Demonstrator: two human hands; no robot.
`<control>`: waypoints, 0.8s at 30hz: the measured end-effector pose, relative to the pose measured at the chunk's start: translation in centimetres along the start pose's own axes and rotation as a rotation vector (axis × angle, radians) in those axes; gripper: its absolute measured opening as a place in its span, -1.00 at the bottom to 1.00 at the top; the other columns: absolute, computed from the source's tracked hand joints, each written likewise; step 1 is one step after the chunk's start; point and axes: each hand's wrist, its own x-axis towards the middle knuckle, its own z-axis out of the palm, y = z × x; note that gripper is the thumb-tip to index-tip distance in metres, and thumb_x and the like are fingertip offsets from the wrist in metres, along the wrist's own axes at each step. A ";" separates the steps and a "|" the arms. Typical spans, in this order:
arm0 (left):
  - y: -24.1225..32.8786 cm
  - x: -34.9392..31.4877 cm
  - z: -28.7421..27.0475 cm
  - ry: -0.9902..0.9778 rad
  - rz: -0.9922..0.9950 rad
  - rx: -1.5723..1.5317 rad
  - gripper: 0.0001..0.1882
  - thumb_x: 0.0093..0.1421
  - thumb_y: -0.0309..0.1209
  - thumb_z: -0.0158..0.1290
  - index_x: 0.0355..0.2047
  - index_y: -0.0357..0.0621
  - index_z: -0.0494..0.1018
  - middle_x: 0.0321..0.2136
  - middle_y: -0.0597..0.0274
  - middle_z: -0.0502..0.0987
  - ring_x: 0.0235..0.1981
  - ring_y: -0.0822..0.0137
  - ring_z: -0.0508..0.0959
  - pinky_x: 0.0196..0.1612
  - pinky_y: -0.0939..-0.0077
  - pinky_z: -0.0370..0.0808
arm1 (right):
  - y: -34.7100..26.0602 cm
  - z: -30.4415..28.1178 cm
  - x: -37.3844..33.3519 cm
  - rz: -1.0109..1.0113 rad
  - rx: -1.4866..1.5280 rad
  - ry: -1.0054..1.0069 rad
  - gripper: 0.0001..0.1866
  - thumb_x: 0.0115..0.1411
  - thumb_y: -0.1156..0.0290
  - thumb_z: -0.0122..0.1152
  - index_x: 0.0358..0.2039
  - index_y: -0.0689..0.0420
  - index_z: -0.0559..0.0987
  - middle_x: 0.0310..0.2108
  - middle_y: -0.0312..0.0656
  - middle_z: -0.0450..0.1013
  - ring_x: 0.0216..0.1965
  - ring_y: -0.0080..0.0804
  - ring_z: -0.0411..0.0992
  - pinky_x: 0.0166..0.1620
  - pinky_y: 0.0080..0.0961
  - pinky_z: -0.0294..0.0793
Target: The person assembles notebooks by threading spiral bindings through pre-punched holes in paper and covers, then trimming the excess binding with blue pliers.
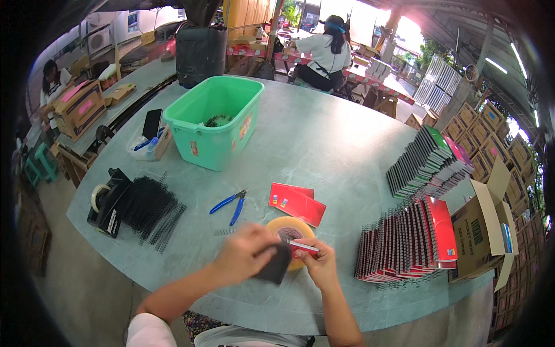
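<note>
My right hand point(319, 265) pinches a small red notebook point(305, 247) above a roll of clear tape point(309, 231) lying flat. A dark cover point(274, 267) hangs open beside the notebook's spine. Close by, my left hand point(245, 251) is curled with its fingers together at the cover's upper edge. It is slightly blurred, and what lies between those fingers is hidden. A loose wire spiral point(224, 232) rests just beyond the left hand. Farther off are blue-handled pliers point(229, 207) and two red notebook covers point(298, 202).
On the left are a tape dispenser point(108, 202) and a heap of black wire spirals point(151, 208). A green bin point(214, 136) stands at the back. Stacked red notebooks point(399, 243), green-covered notebooks point(419, 162) and an open carton point(480, 231) line the right. Another person point(325, 55) sits beyond.
</note>
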 end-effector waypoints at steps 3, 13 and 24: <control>0.0 0.7 -0.9 0.043 0.017 0.155 -0.70 -0.11 -0.53 0.20 -0.29 -0.11 0.49 -0.36 0.14 0.48 -0.27 0.12 0.49 -0.21 0.33 0.46 | 0.3 0.9 -0.5 0.016 0.004 0.001 -0.76 0.08 0.61 0.23 -0.19 0.26 0.55 -0.32 -0.25 0.51 -0.28 -0.59 0.44 -0.19 -0.65 0.47; 0.9 0.9 0.1 -0.279 0.136 0.049 -0.72 -0.09 -0.54 0.19 -0.29 -0.11 0.50 -0.40 0.14 0.47 -0.32 0.14 0.49 -0.25 0.32 0.46 | 0.8 0.5 -0.7 0.087 0.000 -0.003 -0.72 0.11 0.64 0.17 -0.13 0.23 0.54 -0.29 -0.32 0.51 -0.29 -0.68 0.42 -0.22 -0.71 0.41; 2.6 3.1 -0.8 0.220 0.105 0.175 -0.69 -0.12 -0.55 0.24 -0.28 -0.14 0.53 -0.39 0.15 0.46 -0.41 0.20 0.50 -0.38 0.42 0.47 | 0.7 0.9 -1.1 0.049 -0.190 -0.121 -0.60 0.06 0.78 -0.01 -0.09 0.19 0.53 -0.29 -0.29 0.54 -0.28 -0.63 0.44 -0.20 -0.70 0.40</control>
